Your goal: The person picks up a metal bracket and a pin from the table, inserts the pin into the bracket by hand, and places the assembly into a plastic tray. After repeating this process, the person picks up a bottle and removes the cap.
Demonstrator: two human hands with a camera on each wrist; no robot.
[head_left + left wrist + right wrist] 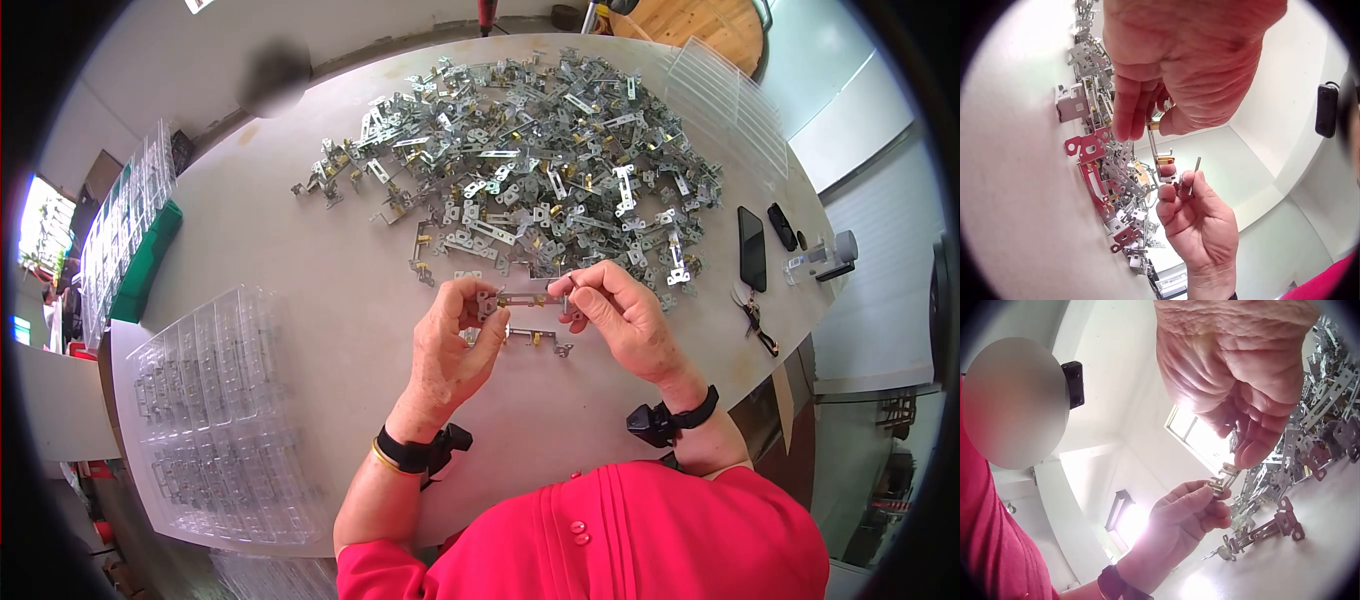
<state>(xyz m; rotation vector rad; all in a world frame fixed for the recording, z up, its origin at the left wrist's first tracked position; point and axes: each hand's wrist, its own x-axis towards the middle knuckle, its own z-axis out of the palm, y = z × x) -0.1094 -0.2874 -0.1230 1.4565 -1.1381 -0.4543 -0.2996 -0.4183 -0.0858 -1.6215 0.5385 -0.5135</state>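
Observation:
Both hands hold one metal bracket with brass parts level above the table, just in front of a large heap of similar brackets. The left hand pinches its left end between thumb and fingers. At the other end, the right hand grips the bracket; in the left wrist view a thin metal pin stands up from the fingers of the right hand. Below the held piece another bracket lies on the table, seen also as a loose bracket in the right wrist view.
Clear plastic trays with filled compartments lie at the left. A green bin stands beyond them. On the right are a phone, pliers and a small clear stand. A white wire rack lies at the back right.

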